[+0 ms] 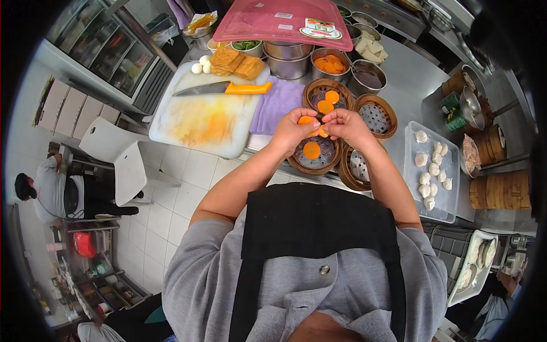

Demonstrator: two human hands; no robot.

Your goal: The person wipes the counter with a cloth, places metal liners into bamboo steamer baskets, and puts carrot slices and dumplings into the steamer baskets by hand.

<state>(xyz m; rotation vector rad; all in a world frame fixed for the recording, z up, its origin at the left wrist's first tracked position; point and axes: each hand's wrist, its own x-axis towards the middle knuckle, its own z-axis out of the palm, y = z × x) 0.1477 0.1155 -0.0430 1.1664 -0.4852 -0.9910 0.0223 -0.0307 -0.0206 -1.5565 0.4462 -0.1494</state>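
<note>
My left hand (292, 132) pinches an orange carrot slice (306, 120) between thumb and fingers. Close beside it, my right hand (348, 127) has its fingertips closed on another carrot piece (323, 131). Both are held above the bamboo steamers. Below them, the near-left steamer (312, 171) has a carrot slice (311, 150) on its perforated liner. Two carrot slices (325, 106) lie in the far steamer (307, 91). Only perforated liners show in the right steamer (392, 121) and the partly hidden near-right steamer (343, 171).
A knife (249, 88) lies on the stained cutting board (165, 122), beside a purple cloth (280, 102). Behind are fried tofu blocks (233, 61), a bowl of carrot slices (330, 64) and a red lid (273, 23). Right, a tray (408, 188) holds several dumplings. A person (51, 188) is at far left.
</note>
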